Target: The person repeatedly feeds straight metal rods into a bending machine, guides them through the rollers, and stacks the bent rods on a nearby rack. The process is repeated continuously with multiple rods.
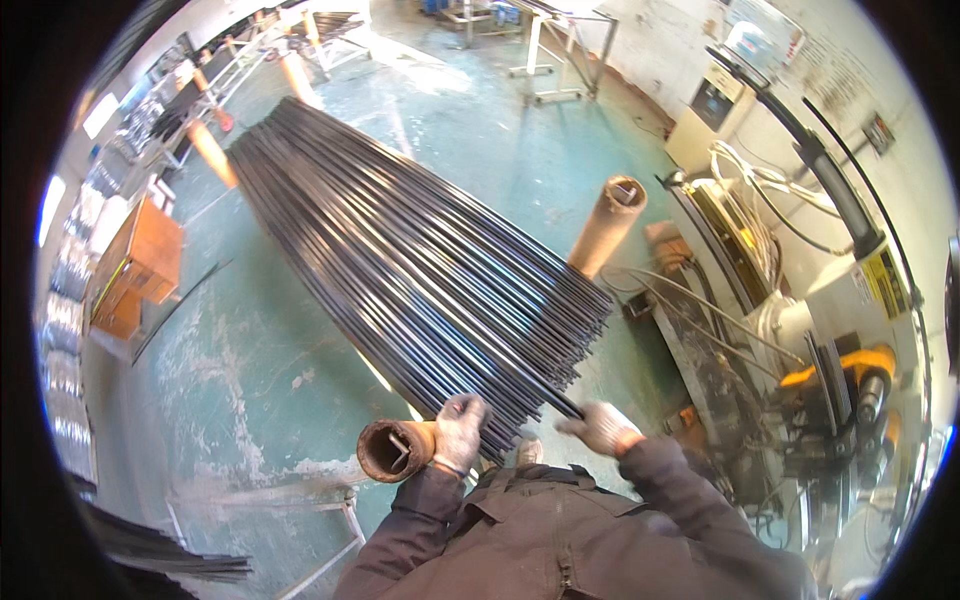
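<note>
A wide layer of long black metal rods [400, 260] stretches from in front of me toward the far left, their near ends uneven. My right hand [603, 428], in a pale work glove, closes on the near end of one black rod [545, 392] that juts out past its neighbours. Also gloved, my left hand [460, 432] is curled closed at the left edge of the rods, beside a brown tube-covered post [398, 450]. What lies inside its fingers is hidden.
Another brown tube-covered post [608, 225] rises at the right of the rods. Machinery with hoses [745, 260] lines the right wall. A wooden cabinet [140, 262] stands at left, and more black rods [170, 545] lie at the lower left. A wheeled frame [560, 50] is at the back.
</note>
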A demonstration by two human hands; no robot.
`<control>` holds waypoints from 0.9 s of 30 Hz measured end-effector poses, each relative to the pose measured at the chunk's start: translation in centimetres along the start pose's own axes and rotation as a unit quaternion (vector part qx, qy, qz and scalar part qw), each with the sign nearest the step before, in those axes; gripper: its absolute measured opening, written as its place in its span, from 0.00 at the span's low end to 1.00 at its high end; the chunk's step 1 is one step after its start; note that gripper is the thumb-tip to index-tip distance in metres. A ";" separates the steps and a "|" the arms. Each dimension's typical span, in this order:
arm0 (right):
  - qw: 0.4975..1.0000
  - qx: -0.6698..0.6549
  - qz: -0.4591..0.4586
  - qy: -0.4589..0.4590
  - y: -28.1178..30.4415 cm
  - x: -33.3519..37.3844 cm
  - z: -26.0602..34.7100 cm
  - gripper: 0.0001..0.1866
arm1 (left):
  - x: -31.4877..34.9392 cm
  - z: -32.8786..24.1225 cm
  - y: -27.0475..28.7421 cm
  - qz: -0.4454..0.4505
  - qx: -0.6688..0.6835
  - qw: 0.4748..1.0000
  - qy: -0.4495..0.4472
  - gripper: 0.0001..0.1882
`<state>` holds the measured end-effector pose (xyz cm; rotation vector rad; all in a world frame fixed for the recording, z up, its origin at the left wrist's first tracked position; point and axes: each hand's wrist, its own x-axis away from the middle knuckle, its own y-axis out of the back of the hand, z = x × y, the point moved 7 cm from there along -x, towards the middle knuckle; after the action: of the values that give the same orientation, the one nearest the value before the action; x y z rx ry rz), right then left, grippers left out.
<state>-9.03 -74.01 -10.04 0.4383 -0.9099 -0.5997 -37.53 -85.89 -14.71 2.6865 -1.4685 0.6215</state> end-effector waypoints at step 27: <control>0.675 0.116 -0.549 -0.480 -0.9 54.0 -49.8 0.11 | 3.5 -20.6 -39.0 0.227 0.298 0.924 0.073 0.11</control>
<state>57.53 -104.67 -5.51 0.9503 -1.7223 -1.9733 -11.10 -62.73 12.21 2.5673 -2.1628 1.4749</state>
